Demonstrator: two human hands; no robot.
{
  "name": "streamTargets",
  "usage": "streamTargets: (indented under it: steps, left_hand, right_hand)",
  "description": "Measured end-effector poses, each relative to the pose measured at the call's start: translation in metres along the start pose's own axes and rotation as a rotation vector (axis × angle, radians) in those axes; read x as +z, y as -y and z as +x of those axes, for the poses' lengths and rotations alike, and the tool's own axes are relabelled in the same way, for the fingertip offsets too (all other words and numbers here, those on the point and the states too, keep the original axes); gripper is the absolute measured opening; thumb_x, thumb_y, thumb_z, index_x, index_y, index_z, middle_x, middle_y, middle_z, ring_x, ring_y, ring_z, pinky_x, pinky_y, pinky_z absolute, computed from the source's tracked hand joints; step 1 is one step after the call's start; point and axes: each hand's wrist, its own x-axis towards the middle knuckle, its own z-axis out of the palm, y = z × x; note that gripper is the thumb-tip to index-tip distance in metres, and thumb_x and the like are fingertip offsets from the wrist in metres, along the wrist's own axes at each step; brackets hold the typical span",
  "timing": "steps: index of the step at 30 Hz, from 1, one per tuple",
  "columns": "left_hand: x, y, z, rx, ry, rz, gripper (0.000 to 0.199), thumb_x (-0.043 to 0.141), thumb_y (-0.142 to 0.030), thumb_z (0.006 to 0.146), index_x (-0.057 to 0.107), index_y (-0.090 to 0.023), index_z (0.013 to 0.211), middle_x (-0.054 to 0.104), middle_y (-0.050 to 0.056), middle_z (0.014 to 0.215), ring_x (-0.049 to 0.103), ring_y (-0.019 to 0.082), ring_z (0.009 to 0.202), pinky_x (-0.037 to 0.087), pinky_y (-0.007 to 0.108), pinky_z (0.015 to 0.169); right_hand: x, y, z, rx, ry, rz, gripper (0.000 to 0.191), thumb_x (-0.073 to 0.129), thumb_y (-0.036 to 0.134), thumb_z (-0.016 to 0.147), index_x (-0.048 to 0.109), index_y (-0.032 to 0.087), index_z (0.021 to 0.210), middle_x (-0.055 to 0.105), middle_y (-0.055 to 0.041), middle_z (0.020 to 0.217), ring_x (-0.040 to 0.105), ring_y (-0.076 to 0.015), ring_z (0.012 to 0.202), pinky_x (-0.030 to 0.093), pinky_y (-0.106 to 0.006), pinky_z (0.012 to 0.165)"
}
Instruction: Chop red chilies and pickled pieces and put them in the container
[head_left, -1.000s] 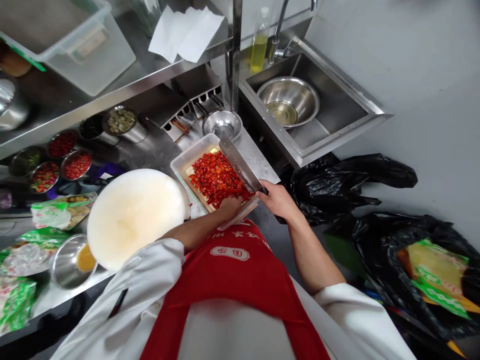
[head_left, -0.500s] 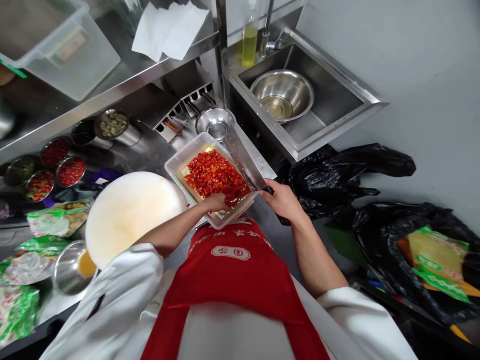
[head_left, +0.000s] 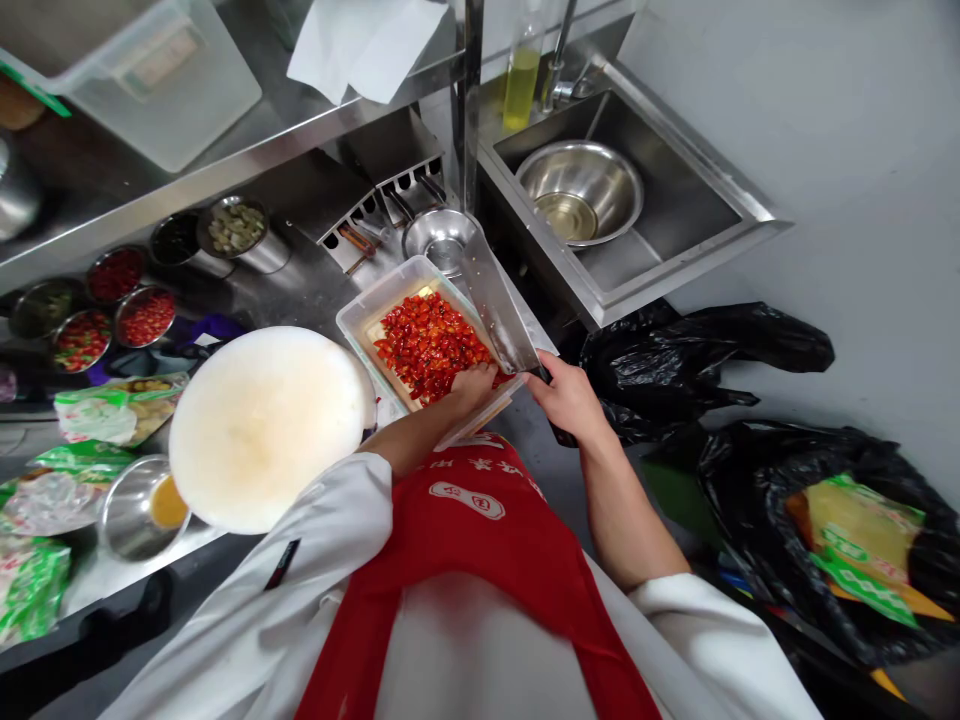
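Note:
A clear plastic container holds chopped red peppers, with something pale beneath them. My left hand is down inside it, on the peppers near its right end; its fingertips are partly hidden among the red pieces. My right hand is closed round the dark handle of a wide cleaver, whose blade lies slanted along the container's far right side. Left of the container is a round white cutting board with a faint yellowish stain.
Behind the container stands a metal strainer bowl. A sink with a steel basin is at the upper right. Metal cups of ingredients and a steel bowl are left. Black bags lie right.
My left hand has moved right and slightly up within the container, towards the blade. My right hand still holds the cleaver. The whole view has shifted a little.

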Motion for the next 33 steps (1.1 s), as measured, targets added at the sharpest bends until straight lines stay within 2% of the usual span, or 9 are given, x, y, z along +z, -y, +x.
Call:
streamTargets:
  steps: [4,8,10,12,15,19,21,24,33]
  left_hand:
    - [-0.011,0.007,0.003,-0.027,0.003,-0.018,0.037,0.054,-0.042,0.092,0.061,-0.015,0.116,0.066,0.014,0.117,0.061,0.026,0.112,0.048,0.032,0.094]
    - [-0.046,0.041,-0.003,-0.031,0.0,-0.206,0.034,0.056,-0.032,0.087,0.063,-0.014,0.116,0.071,0.009,0.107,0.068,0.021,0.095,0.051,0.026,0.083]
    - [-0.061,0.059,-0.011,-0.013,0.12,-0.219,0.033,0.051,-0.025,0.088,0.064,-0.014,0.115,0.073,0.006,0.1,0.069,0.018,0.086,0.051,0.022,0.075]
    - [-0.065,0.068,-0.023,-0.028,0.262,-0.105,0.028,0.055,-0.024,0.085,0.068,-0.014,0.108,0.073,0.005,0.095,0.07,0.019,0.084,0.052,0.022,0.072]
    - [-0.048,0.063,-0.041,-0.08,0.317,0.039,0.025,0.065,-0.029,0.082,0.07,-0.015,0.102,0.073,0.011,0.102,0.069,0.024,0.095,0.052,0.026,0.08]
    - [-0.012,0.041,-0.049,-0.17,0.271,0.087,0.035,0.053,-0.034,0.093,0.064,-0.013,0.119,0.07,0.019,0.109,0.069,0.026,0.101,0.052,0.033,0.088]
    - [-0.002,0.035,-0.046,-0.185,0.26,0.097,0.035,0.051,-0.033,0.094,0.065,-0.011,0.117,0.07,0.021,0.107,0.068,0.027,0.103,0.052,0.035,0.09]
    - [0.003,0.033,-0.042,-0.169,0.255,0.1,0.032,0.052,-0.035,0.095,0.069,-0.013,0.109,0.07,0.019,0.106,0.067,0.027,0.106,0.05,0.034,0.094]
    - [0.004,0.034,-0.041,-0.106,0.256,0.114,0.037,0.041,-0.037,0.099,0.067,-0.017,0.115,0.07,0.015,0.11,0.067,0.025,0.107,0.051,0.033,0.091]
  right_hand:
    - [0.001,0.002,-0.004,0.024,-0.002,0.022,0.037,0.052,0.033,0.088,0.065,0.02,0.12,0.063,0.0001,0.062,0.058,-0.018,0.058,0.042,-0.026,0.061]
    - [0.002,0.0,-0.01,0.039,-0.022,0.065,0.04,0.053,0.036,0.088,0.064,0.02,0.123,0.064,0.0002,0.064,0.059,-0.018,0.059,0.043,-0.026,0.061]
    - [0.003,-0.001,-0.011,0.042,-0.034,0.084,0.039,0.053,0.036,0.088,0.064,0.019,0.122,0.064,-0.0003,0.065,0.059,-0.018,0.059,0.043,-0.026,0.061]
    - [0.004,-0.001,-0.01,0.042,-0.04,0.096,0.038,0.053,0.036,0.089,0.064,0.019,0.121,0.065,-0.0006,0.066,0.059,-0.0178,0.06,0.043,-0.026,0.061]
    - [0.008,0.001,-0.008,0.035,-0.04,0.107,0.038,0.053,0.036,0.089,0.065,0.019,0.121,0.065,-0.0003,0.065,0.059,-0.0175,0.059,0.042,-0.026,0.06]
    - [0.013,0.003,-0.007,0.021,-0.022,0.112,0.037,0.053,0.036,0.088,0.066,0.02,0.119,0.065,-0.0002,0.065,0.058,-0.0176,0.059,0.043,-0.026,0.06]
    - [0.016,0.003,-0.007,0.018,-0.016,0.119,0.036,0.053,0.036,0.088,0.066,0.02,0.118,0.064,-0.0002,0.065,0.058,-0.0175,0.058,0.043,-0.026,0.06]
    - [0.018,0.003,-0.009,0.025,-0.022,0.133,0.038,0.054,0.037,0.088,0.066,0.02,0.119,0.064,-0.0001,0.065,0.056,-0.0168,0.057,0.042,-0.025,0.058]
    - [0.02,-0.001,-0.013,0.039,-0.078,0.149,0.036,0.053,0.036,0.088,0.066,0.02,0.117,0.063,0.0001,0.062,0.058,-0.0178,0.059,0.042,-0.025,0.06]
